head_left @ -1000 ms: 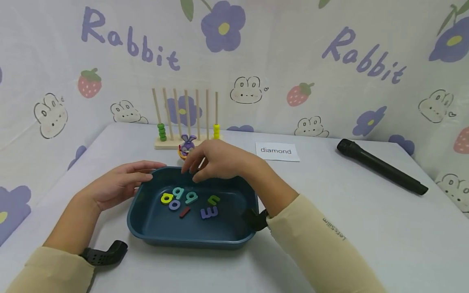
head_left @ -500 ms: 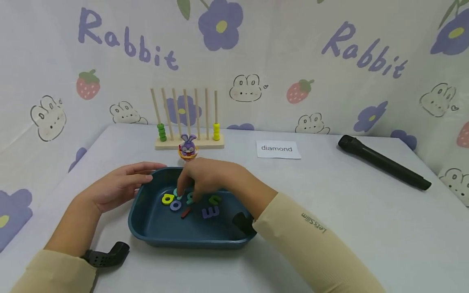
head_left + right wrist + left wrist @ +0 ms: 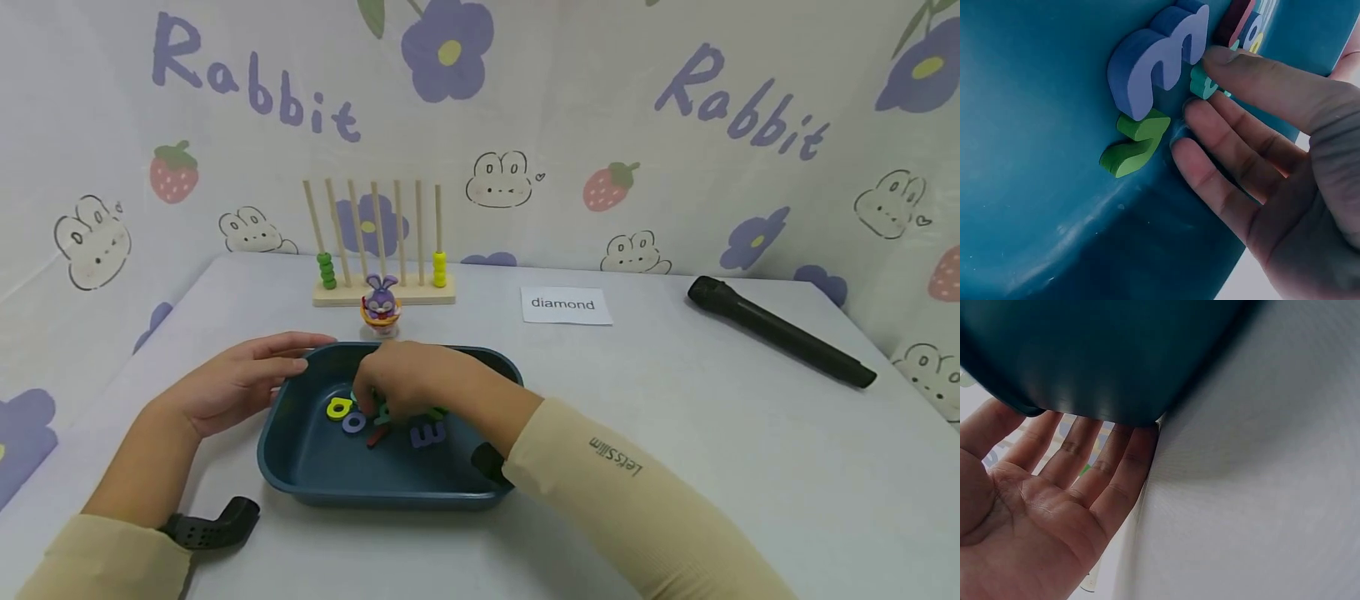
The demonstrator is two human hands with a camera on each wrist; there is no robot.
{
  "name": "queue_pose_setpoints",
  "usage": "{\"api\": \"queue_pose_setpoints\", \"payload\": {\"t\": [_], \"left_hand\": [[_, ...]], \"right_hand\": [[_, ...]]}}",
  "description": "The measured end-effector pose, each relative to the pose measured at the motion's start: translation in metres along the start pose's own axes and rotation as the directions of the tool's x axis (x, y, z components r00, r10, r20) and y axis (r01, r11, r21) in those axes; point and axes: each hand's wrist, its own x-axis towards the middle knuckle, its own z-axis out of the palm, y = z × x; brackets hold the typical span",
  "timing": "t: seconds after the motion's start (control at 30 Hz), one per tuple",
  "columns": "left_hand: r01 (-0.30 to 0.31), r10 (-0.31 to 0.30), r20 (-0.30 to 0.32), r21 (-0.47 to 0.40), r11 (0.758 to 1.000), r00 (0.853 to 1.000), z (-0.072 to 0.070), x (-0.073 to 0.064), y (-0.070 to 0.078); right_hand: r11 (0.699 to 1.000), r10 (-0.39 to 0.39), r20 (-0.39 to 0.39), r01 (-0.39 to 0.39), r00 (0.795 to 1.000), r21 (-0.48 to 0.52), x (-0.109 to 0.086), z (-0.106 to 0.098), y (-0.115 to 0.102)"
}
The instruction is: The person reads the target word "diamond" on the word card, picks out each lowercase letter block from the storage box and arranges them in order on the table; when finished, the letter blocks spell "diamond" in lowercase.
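My left hand (image 3: 240, 375) rests on the left end of a dark teal tray (image 3: 322, 471). In the left wrist view its fingers lie nearly straight against the tray's outer wall. Inside the tray my right hand (image 3: 412, 375) reaches down, fingers slightly bent and spread. Near its thumb and fingertips is a teal letter (image 3: 1197, 82), partly hidden; contact is unclear. About it lie a purple letter m (image 3: 1138, 59), a green letter n (image 3: 1141, 140), a yellow letter (image 3: 331, 410), a purple letter o (image 3: 345, 422) and a short red bar (image 3: 377, 437).
Behind the tray stand a purple rabbit figure (image 3: 381, 304) and a wooden peg abacus (image 3: 420, 292) with green and yellow beads. A card (image 3: 566, 306) reading "diamond" lies to their right. Farther right lies a black microphone (image 3: 783, 333). A printed rabbit cloth (image 3: 555, 100) hangs behind.
My right hand has come down from above the tray's far rim to the letters, now covering part of the teal ones. My left hand stays at the tray's left end.
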Motion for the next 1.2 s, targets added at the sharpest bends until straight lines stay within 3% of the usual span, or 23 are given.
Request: {"api": "queue_pose_setpoints", "payload": {"t": [0.13, 0.27, 0.47, 0.77, 1.0, 1.2], "left_hand": [[0.004, -0.004, 0.005, 0.001, 1.0, 1.0, 0.001, 0.001, 0.0], [0.001, -0.002, 0.013, 0.006, 1.0, 1.0, 0.002, 0.004, 0.001], [-0.003, 0.003, 0.013, 0.009, 1.0, 1.0, 0.003, 0.005, 0.002], [0.016, -0.016, -0.001, 0.025, 1.0, 1.0, 0.003, 0.002, -0.002], [-0.005, 0.005, 0.011, 0.036, 0.999, 1.0, -0.001, -0.001, -0.001], [-0.008, 0.008, 0.008, 0.016, 1.0, 1.0, -0.003, -0.002, -0.001]], "right_hand": [[1.0, 0.003, 0.001, -0.003, 1.0, 0.012, -0.001, 0.0, 0.002], [0.993, -0.023, -0.009, 0.024, 1.0, 0.113, -0.006, -0.005, 0.01], [0.96, -0.077, -0.046, 0.087, 0.996, 0.267, -0.017, -0.019, 0.019], [0.909, -0.125, -0.134, 0.167, 0.983, 0.382, -0.039, -0.035, 0.025], [0.849, -0.037, -0.231, 0.152, 0.972, 0.506, -0.067, -0.045, 0.029], [0.829, 0.063, -0.356, 0.15, 0.932, 0.539, -0.092, -0.048, 0.042]]}}
